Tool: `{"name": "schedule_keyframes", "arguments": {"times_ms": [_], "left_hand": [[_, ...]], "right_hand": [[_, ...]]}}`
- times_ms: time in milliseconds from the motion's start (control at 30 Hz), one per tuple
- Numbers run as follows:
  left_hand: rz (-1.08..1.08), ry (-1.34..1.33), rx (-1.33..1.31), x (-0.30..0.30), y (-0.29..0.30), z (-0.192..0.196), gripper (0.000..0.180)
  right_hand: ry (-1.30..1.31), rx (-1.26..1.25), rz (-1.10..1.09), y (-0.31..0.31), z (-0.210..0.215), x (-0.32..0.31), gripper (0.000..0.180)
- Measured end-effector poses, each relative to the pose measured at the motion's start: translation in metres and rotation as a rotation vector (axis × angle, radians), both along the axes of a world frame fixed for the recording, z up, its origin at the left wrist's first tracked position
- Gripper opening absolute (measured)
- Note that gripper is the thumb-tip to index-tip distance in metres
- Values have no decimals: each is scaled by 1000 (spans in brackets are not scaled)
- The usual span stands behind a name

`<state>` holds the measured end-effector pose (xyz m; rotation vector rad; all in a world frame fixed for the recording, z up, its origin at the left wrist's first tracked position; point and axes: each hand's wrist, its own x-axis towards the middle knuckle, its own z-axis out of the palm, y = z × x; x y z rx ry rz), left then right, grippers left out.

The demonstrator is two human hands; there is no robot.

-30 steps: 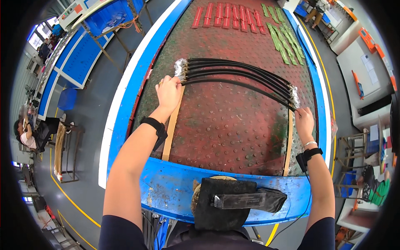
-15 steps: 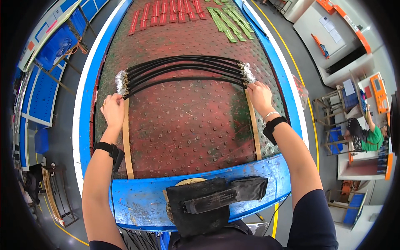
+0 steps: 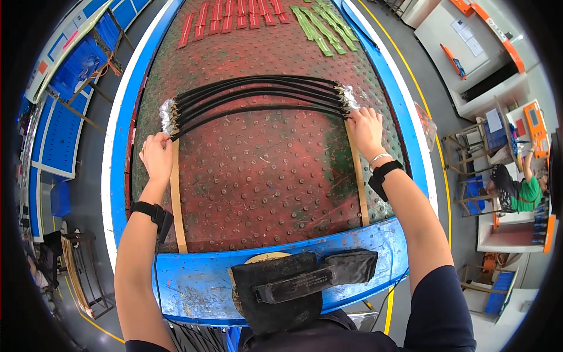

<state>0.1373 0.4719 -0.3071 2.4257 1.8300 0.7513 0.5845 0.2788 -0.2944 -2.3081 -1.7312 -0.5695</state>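
Observation:
Several black cables [image 3: 258, 92] lie side by side in shallow arcs across the studded red-green tabletop [image 3: 264, 176]. Their brass-coloured ends carry crumpled silvery wrapping on the left [image 3: 167, 115] and on the right [image 3: 349, 95]. My left hand [image 3: 157, 154] is closed in a pinch at the left end of the nearest cable [image 3: 264, 108]. At that cable's other end, the fingers of my right hand [image 3: 366, 130] are also closed. The pinched tips themselves are mostly hidden. A tan strip runs toward me from beside each hand, one left [image 3: 177, 199], one right [image 3: 358, 188].
Rows of red strips [image 3: 226, 16] and green strips [image 3: 319, 32] lie at the table's far end. A blue rim [image 3: 199, 276] borders the table. A black pouch [image 3: 278, 287] is at the near edge. A person in green [image 3: 528, 193] sits off to the right.
Both hands stay at the ends of the nearest cable, with only a slight shift. The cables keep almost the same arcs. The person at right has moved an arm a little.

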Motion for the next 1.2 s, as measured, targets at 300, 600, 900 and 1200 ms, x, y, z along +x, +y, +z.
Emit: {"name": "schedule_keyframes", "arguments": {"times_ms": [300, 600, 900, 1200], "left_hand": [[18, 41, 45, -1, 3, 2, 7], [43, -21, 16, 4, 1, 5, 5], [25, 7, 70, 5, 1, -1, 5], [30, 65, 65, 4, 3, -1, 7]], "right_hand": [[22, 23, 6, -1, 5, -10, 6], [18, 60, 63, -1, 0, -6, 4], [26, 83, 76, -1, 0, -9, 4], [33, 76, 60, -2, 2, -9, 6]]}}
